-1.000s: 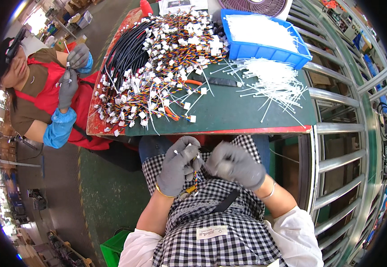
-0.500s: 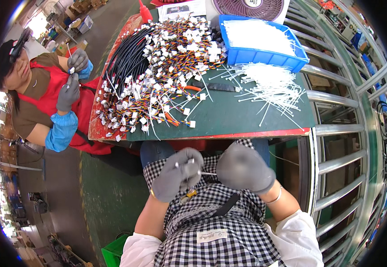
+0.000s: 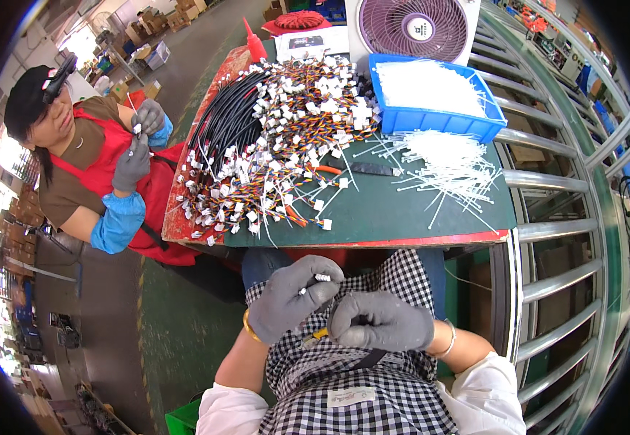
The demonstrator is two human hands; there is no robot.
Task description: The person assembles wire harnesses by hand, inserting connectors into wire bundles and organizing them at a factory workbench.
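Observation:
My left hand (image 3: pixel 293 299), in a grey glove, is closed above my lap. Between its thumb and fingers a small white connector (image 3: pixel 322 278) shows, and a white tip pokes out lower down. My right hand (image 3: pixel 384 322), also gloved, is beside it to the right with its fingers curled. Its fingertips meet the end of a small yellow-handled tool (image 3: pixel 319 334) on the checked apron (image 3: pixel 358 417). The tool's far end looks metallic; its kind is not clear. On the table lie bundled multicoloured wire harnesses (image 3: pixel 308 101) with white connectors.
White cable ties (image 3: pixel 449 170) are piled on the green tabletop (image 3: pixel 395 225), in front of a blue bin (image 3: pixel 438 125) full of more. Behind stands a purple-grey fan (image 3: pixel 416 29). A co-worker (image 3: pixel 97 159) in a red apron sits left. Metal rollers (image 3: pixel 554 232) run along the right.
A white strand stretched between my hands before; it no longer shows there. My right hand has moved down and left to the yellow-handled tool. The view has shifted slightly.

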